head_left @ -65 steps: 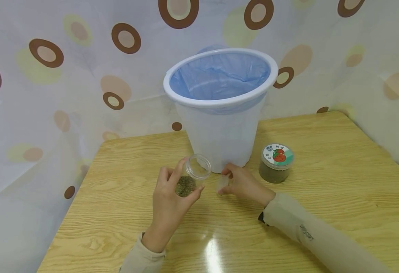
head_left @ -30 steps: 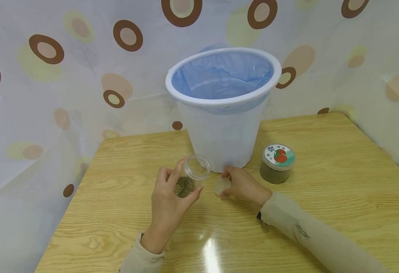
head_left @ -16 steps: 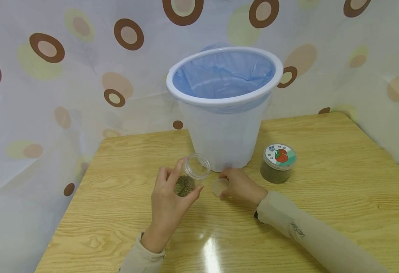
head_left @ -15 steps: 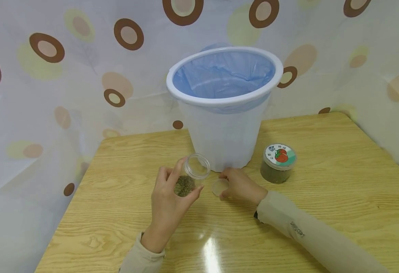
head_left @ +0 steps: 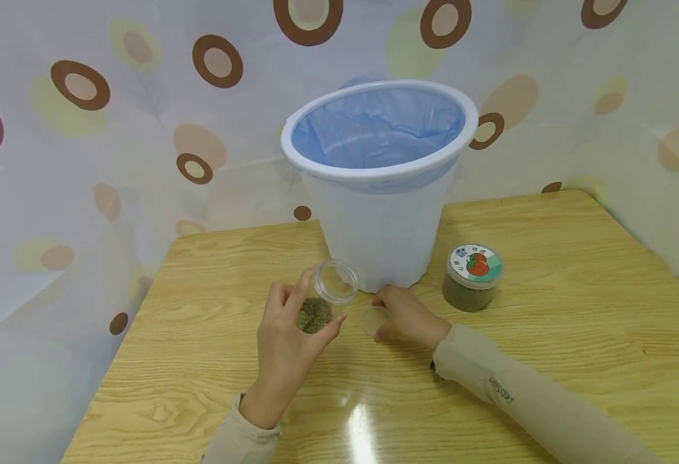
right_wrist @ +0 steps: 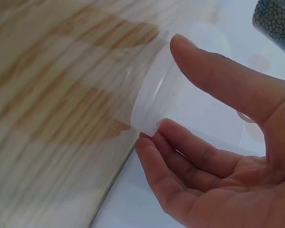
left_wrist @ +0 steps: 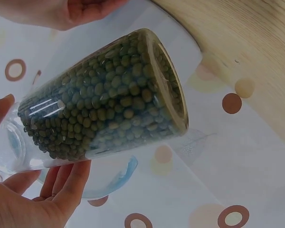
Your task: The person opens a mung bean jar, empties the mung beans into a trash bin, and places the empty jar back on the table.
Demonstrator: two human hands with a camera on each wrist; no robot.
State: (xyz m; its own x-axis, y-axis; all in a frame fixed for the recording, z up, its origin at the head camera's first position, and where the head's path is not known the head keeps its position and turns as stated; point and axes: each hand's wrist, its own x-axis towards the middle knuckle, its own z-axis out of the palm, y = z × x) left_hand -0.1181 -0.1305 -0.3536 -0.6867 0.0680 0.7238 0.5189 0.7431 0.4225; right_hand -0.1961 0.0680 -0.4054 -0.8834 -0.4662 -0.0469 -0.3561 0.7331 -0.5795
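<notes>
Clear jar [left_wrist: 99, 102]: uncapped, partly filled with green beans [head_left: 314, 316], tilted, mouth toward the upper right, just left of centre in the head view
Left hand [head_left: 285, 338]: thumb and fingers curved round the jar
Clear lid [head_left: 372, 320]: just below centre, right of the jar
Right hand [head_left: 409, 316]: thumb and fingers gripping the lid
Tub [head_left: 469, 278]: tomato-picture top, right of centre
Bin [head_left: 380, 225]: white, blue-lined, upper centre
Table [head_left: 200, 335]: wood-grained, lower half

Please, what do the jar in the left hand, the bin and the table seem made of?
Held jar: glossy clear plastic or glass; contents show through, highlights streak its wall.
Bin: likely white plastic, smooth; evenly rounded rim.
Table: wood or printed laminate, shiny; grain lines and a bright reflection show.
</notes>
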